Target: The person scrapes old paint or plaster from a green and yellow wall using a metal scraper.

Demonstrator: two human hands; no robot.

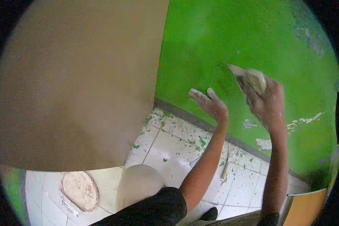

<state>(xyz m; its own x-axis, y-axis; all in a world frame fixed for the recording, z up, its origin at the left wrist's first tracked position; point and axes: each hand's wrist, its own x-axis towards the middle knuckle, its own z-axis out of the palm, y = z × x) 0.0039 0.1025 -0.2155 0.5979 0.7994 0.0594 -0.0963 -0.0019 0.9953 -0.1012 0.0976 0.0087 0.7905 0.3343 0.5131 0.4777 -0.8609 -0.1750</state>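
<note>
My right hand (258, 90) is raised in front of the green wall (199, 34), its fingers wrapped round a pale, flat scraper-like tool (236, 69) whose tip points up and left at the wall. Motion blurs the tool's outline. Lower and to the left, my left hand (211, 105) is held near the wall with its fingers stretched out and nothing in it. White powder coats its fingers. White patches (263, 144) and a white streak mark the wall below and right of my right hand.
A large brown panel (79, 83) fills the left side. Green flakes litter the white tiled floor (165, 147). A round container of whitish material (80, 191) stands at lower left. An orange-brown board (306, 209) is at lower right.
</note>
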